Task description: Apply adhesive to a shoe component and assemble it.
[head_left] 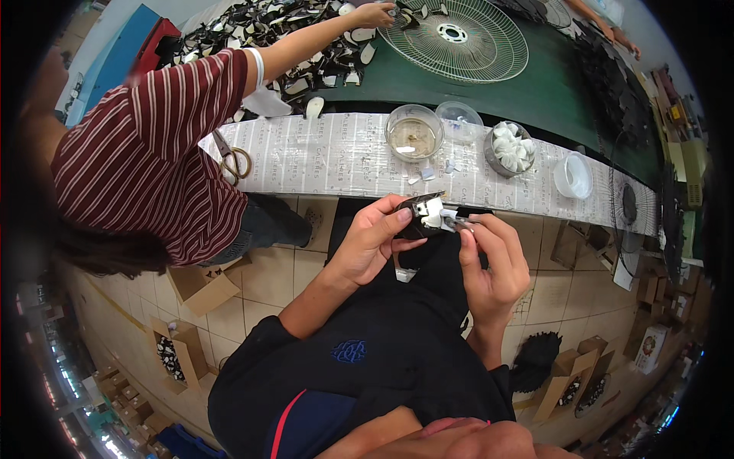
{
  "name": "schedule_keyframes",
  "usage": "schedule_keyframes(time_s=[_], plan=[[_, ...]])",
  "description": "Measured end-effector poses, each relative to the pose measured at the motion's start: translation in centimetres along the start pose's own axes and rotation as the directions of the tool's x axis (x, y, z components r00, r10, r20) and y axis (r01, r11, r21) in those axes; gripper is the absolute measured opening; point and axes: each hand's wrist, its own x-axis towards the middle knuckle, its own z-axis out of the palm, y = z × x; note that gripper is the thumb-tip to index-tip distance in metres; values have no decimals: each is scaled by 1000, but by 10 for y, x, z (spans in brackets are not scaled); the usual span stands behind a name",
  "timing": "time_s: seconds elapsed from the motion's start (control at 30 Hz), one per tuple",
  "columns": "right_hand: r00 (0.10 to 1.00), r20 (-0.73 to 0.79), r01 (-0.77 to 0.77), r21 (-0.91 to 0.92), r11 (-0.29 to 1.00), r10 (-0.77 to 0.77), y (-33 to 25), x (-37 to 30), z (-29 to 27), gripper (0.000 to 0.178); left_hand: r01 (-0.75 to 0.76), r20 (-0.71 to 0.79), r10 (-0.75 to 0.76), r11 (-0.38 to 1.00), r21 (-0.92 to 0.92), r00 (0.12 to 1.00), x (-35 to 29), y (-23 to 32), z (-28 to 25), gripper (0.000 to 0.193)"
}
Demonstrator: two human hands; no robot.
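the left hand (372,239) is closed around a small black and white plastic part (425,215), thumb on top, holding it in the air just in front of the table edge and above the person's dark lap. the right hand (493,264) is pinched on a thin metal piece (459,222) that meets the right side of that part; whether it goes into it cannot be told. the two hands are close together, almost touching across the part.

just beyond them runs a paper-covered table edge (321,164) carrying a clear round bowl (414,132), a metal tin of white pieces (510,148) and a white round tub (573,176). scissors (233,161) lie further left. a co-worker in a striped red shirt (153,153) reaches toward a round wire fan guard (456,37) on the green surface (535,92).
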Motion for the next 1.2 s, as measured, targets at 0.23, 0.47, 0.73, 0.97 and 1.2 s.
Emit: schedule_keyframes(time_s=[0.23,0.47,0.73,0.97,1.2], plan=[[1000,-5,-31,-72,997,30,4,-1,-3,16,3,-17,-3,1000,2,1000,1,0,-1,30],[1000,-14,6,-10,1000,-6,1,-1,-1,16,-6,-11,6,1000,-11,1000,1,-1,-3,29],[999,-29,-37,-103,994,35,5,-1,-3,15,-26,-12,27,1000,11,1000,3,-4,-6,32],[1000,-3,12,8,1000,-12,-2,1,4,16,-16,-12,15,1000,-15,1000,4,-2,-4,27],[998,16,58,14,998,-58,-2,3,15,18,12,-25,-13,999,-31,1000,3,0,0,22]])
